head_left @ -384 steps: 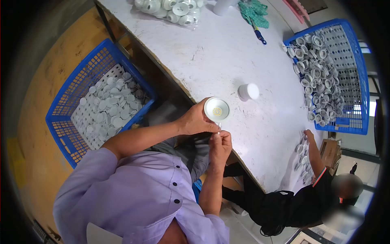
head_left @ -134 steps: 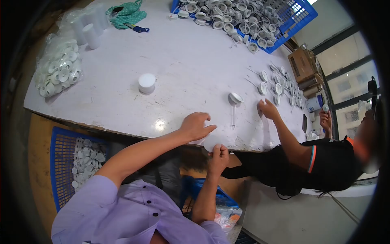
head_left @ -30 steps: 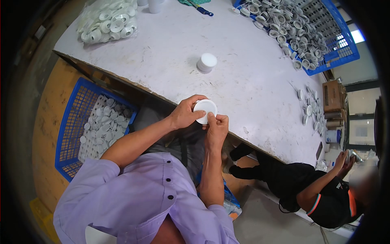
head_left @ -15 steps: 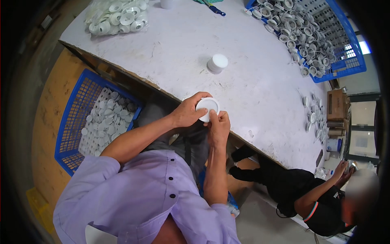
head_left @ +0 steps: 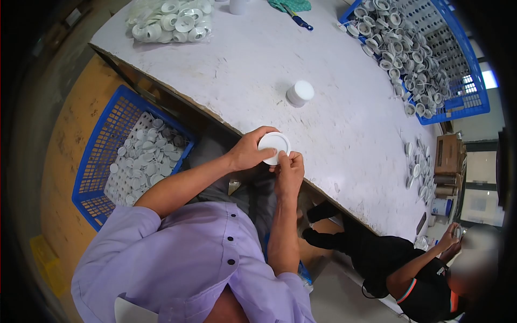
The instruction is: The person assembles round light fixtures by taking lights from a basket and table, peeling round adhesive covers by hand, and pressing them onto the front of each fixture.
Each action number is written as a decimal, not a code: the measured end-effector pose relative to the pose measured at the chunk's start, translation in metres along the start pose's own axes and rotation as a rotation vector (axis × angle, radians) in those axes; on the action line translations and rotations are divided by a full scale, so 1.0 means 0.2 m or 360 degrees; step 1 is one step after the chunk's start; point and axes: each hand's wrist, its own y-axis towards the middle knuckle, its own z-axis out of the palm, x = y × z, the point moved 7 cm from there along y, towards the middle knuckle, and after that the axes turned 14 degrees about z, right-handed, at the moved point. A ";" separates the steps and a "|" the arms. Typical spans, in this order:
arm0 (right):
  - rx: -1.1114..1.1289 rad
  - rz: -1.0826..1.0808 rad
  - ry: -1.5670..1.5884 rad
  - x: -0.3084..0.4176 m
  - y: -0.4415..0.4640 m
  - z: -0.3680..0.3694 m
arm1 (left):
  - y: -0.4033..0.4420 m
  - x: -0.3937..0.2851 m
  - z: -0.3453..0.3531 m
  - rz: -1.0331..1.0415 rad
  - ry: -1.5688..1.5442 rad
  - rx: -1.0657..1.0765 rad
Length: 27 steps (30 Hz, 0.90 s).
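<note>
Between both hands is a round white plastic lid (head_left: 276, 141) with a raised rim, tilted so its recessed face points up at me. My left hand (head_left: 249, 151) is closed on its left edge, fingers behind and thumb over the lower face. At the lower right edge, my right hand (head_left: 290, 173) pinches the rim between thumb and fingers. The hands hold the lid over the table's front edge. A short stack of white discs (head_left: 300, 93) stands on the white table (head_left: 237, 81), beyond the hands.
A blue basket (head_left: 89, 180) of white parts stands low at left. Another blue basket (head_left: 468, 105), with many ring-shaped parts, lies at upper right. A clear bag (head_left: 169, 21) of white rings is upper left. Loose parts (head_left: 414, 167) lie at right, near a person in black (head_left: 385, 253).
The view has shifted slightly, so the table things appear lower and further right. My left thumb has slid a little across the lid; both hands keep hold of it.
</note>
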 end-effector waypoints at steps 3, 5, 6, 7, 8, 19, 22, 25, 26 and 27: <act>0.0071 -0.0050 -0.0034 0.02 -0.02 0.07 | 0.00 0.07 -0.06 -0.0125 -0.0046 -0.0185; 0.0131 -0.0094 -0.0067 0.02 -0.02 0.12 | -0.01 0.10 -0.09 -0.0120 -0.0103 -0.0257; 0.0170 -0.0117 -0.0097 0.02 -0.02 0.14 | -0.01 0.11 -0.11 -0.0134 -0.0173 -0.0288; 0.0209 -0.0139 -0.0126 0.01 -0.01 0.17 | -0.02 0.12 -0.13 -0.0148 -0.0242 -0.0319; 0.0234 -0.0125 -0.0086 0.01 -0.01 0.19 | -0.03 0.11 -0.16 -0.0137 -0.0230 -0.0339; -0.0512 -0.0418 -0.0628 0.33 0.58 -0.11 | -0.64 0.41 -1.14 -0.0274 0.0025 -0.1174; -0.0268 -0.0087 -0.0298 0.36 0.71 -0.13 | -1.05 0.95 -1.51 -0.0423 0.0818 -0.1205; -0.0062 -0.0045 -0.0170 0.40 0.76 -0.02 | -1.37 1.12 -1.69 -0.0994 0.1094 -0.1361; -0.0245 -0.0026 -0.0274 0.42 0.76 -0.02 | -1.48 1.13 -1.73 -0.1080 0.1040 -0.1402; -0.0317 -0.0070 -0.0394 0.43 0.80 -0.01 | -1.55 1.17 -1.77 -0.1159 0.0966 -0.1409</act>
